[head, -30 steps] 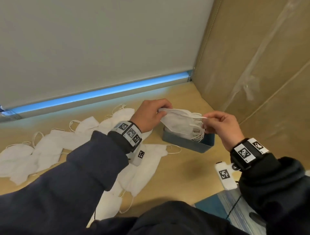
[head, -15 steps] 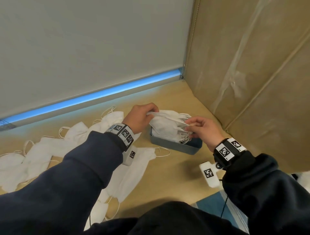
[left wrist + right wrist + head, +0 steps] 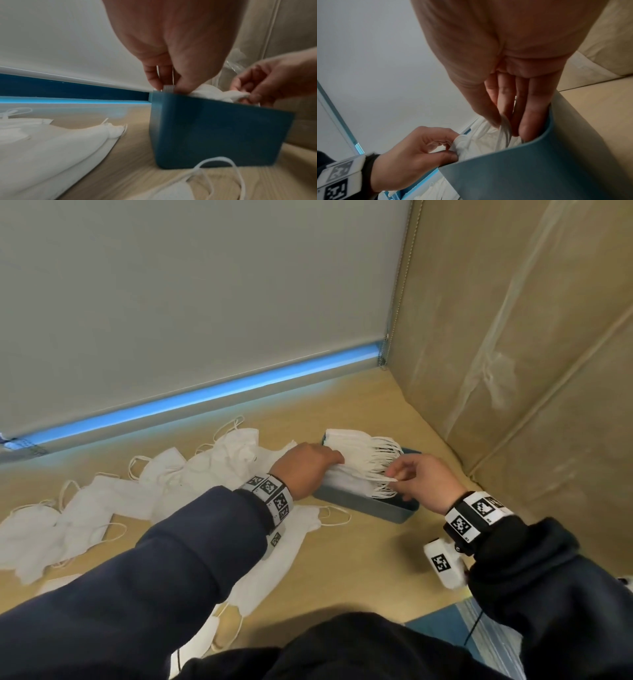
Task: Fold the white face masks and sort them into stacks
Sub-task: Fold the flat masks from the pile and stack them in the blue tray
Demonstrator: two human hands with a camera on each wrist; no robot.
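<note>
A stack of folded white masks [image 3: 352, 451] lies partly inside a blue-grey box [image 3: 376, 508] on the tan table. My left hand [image 3: 334, 458] grips the stack's left end at the box's left wall. My right hand [image 3: 394, 474] pinches the bundle of ear loops [image 3: 383, 460] at the stack's right end. In the left wrist view, my left fingers [image 3: 163, 75] curl down at the box [image 3: 214, 128] rim. In the right wrist view, my right fingers [image 3: 503, 112] pinch white loops inside the box wall [image 3: 539, 169], while my left hand [image 3: 452, 150] holds the mask end [image 3: 462, 140].
Several loose unfolded masks [image 3: 102, 508] are spread over the table to the left, one under my left forearm [image 3: 284, 553]. A grey blind [image 3: 205, 302] closes the back, and a plastic-covered panel [image 3: 513, 371] stands close on the right of the box.
Both hands have lowered the stack of masks from above the box down into it. The left hand now sits lower at the box's left end.
</note>
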